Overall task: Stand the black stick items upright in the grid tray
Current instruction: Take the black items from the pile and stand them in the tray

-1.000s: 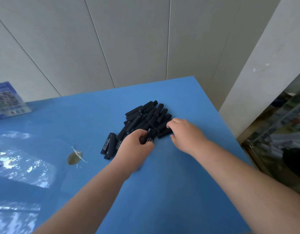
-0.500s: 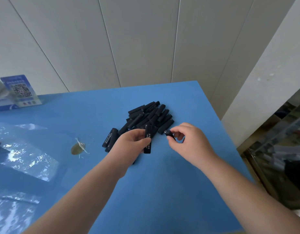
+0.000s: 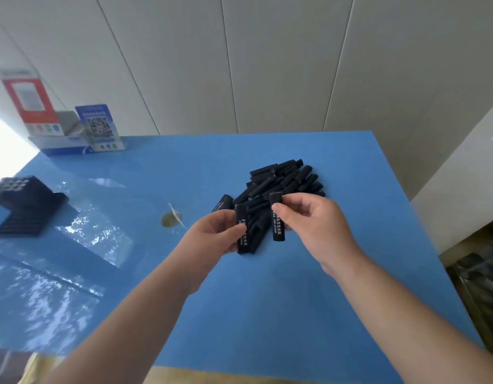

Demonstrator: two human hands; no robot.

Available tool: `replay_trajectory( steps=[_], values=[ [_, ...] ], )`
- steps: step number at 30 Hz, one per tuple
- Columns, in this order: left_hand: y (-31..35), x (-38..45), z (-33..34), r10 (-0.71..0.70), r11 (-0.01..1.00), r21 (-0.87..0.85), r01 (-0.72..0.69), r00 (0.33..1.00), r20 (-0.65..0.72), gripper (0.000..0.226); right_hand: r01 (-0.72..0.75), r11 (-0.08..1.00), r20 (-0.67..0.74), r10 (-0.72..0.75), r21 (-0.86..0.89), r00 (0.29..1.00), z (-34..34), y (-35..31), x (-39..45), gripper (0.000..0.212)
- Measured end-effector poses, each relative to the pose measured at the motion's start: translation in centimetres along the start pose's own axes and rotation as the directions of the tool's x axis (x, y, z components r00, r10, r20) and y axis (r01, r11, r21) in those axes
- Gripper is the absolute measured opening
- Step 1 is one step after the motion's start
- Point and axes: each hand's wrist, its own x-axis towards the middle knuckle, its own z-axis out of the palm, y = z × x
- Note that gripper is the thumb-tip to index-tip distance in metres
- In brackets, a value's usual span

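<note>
Your left hand (image 3: 216, 234) grips a bundle of short black printed sticks (image 3: 246, 231), and your right hand (image 3: 309, 220) pinches one more black stick (image 3: 277, 217), long axis near upright. You look mid-pickup; next, carry them to the black grid tray (image 3: 21, 206) by the counter's (image 3: 267, 300) far left edge. The loose black pile (image 3: 284, 180) lies beyond.

A: Any writing on the sticks?
B: Yes, a line of small white characters runs down the black stick (image 3: 277, 228) in the right hand (image 3: 314, 225), and another down the stick (image 3: 242, 234) in the left hand (image 3: 212, 236); both too blurred to read
A: And the cards by the wall?
B: The blue card (image 3: 100, 127) shows a QR code; the red card (image 3: 29, 98) has a pale panel, illegible
</note>
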Motion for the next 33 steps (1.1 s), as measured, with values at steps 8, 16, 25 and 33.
replay_trajectory(
  steps=[8, 16, 25, 33],
  values=[
    [-1.7, -4.6, -8.0, -0.019, 0.996, -0.087, 0.0, 0.977, -0.214, 0.018, -0.057, 0.998, 0.229, 0.048, 0.031, 0.972, 8.6, -1.6, -0.2, 0.008],
    [-3.5, -11.2, -18.1, 0.003, 0.987, -0.147, -0.059, 0.936, -0.353, 0.016, -0.052, 0.999, 0.375, 0.048, -0.001, 0.926, 20.7, -3.2, -2.4, 0.011],
    [-5.2, -18.4, -31.1, 0.023, 0.995, -0.083, -0.061, 0.916, -0.401, 0.018, -0.029, 0.999, 0.413, 0.019, 0.016, 0.91, 35.6, -5.3, -5.9, 0.011],
    [-5.9, -20.9, -40.0, 0.059, 0.989, -0.107, -0.103, 0.932, -0.357, 0.016, -0.013, 1.0, 0.422, 0.006, 0.014, 0.907, 44.8, -5.8, -7.5, 0.013]
  ],
)
